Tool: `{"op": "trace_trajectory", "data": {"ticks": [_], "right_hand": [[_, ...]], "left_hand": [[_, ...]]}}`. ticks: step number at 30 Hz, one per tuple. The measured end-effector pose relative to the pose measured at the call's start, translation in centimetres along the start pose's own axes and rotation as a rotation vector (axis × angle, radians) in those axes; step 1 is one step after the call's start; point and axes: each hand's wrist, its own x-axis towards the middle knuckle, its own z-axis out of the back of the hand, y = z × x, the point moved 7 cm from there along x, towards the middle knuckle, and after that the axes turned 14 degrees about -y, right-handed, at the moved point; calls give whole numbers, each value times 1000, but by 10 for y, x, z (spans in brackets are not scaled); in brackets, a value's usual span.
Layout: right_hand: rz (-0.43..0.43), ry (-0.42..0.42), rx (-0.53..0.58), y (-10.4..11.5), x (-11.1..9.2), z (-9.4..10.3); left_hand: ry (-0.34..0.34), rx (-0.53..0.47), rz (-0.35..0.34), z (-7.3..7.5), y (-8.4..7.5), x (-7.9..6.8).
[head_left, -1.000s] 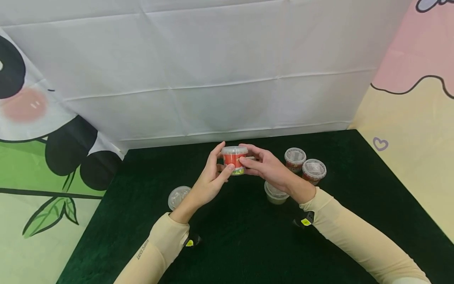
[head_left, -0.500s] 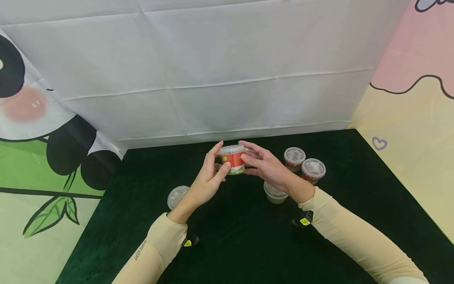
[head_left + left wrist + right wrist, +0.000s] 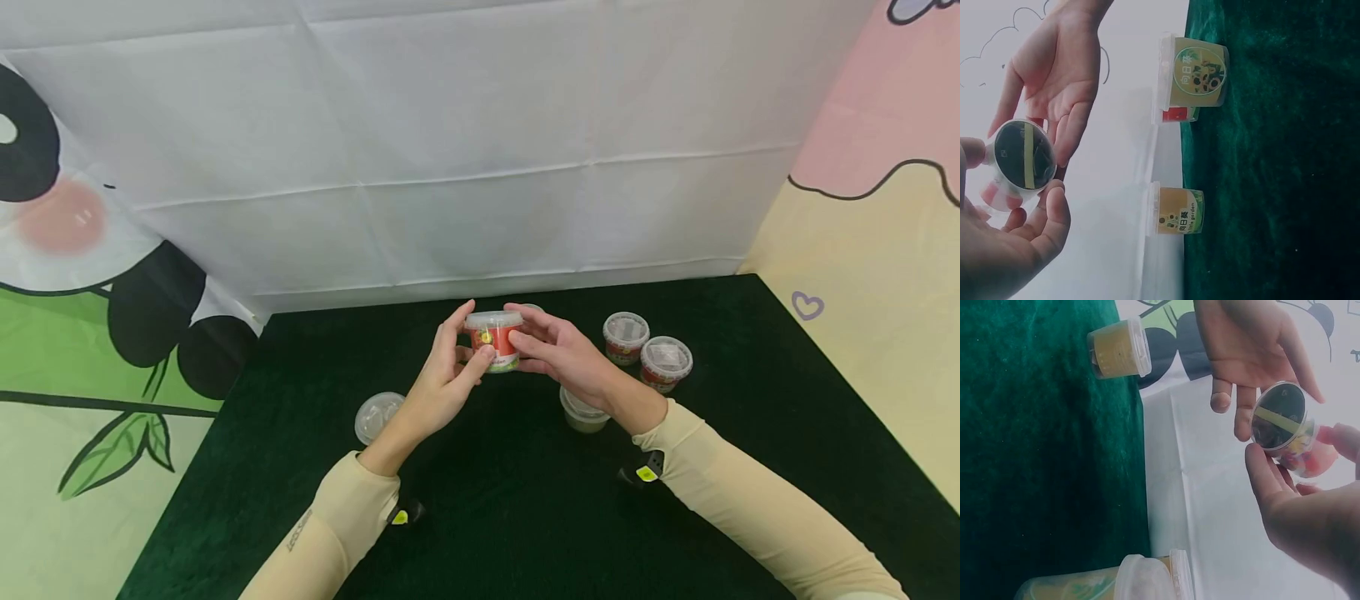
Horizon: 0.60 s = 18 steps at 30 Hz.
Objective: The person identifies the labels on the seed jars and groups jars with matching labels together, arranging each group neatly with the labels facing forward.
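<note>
A small clear-lidded plastic cup (image 3: 498,340) with a red wraparound label is held up off the table, between both hands. My left hand (image 3: 444,379) grips its left side, the thumb over the label's front. From the other side my right hand (image 3: 566,357) holds it, thumb on the label and fingers behind, partly hidden. In the left wrist view the cup's dark base (image 3: 1024,155) shows a yellow strip across it. The same base (image 3: 1279,415) faces the camera in the right wrist view.
A lidded cup (image 3: 377,417) stands by my left forearm. Two red-labelled cups (image 3: 626,333) stand to the right, and a pale cup (image 3: 583,412) sits partly under my right wrist. Another lid (image 3: 534,307) peeks out behind my right hand. A white cloth wall (image 3: 465,167) closes off the back.
The cup has been turned in the hands, so a yellow figure on the label now faces front. It shifted slightly left, then back right. The other cups on the table have not moved.
</note>
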Motion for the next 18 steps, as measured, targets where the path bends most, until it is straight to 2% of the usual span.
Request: {"op": "trace_trajectory", "data": {"ticks": [12,18], "right_hand": [[-12,35,57,3,-2,0],[2,60,30,3,-3,-2]], "left_hand": [[-1,-4,-18,0,3,1],[13,-24,-27,0,3,2]]}}
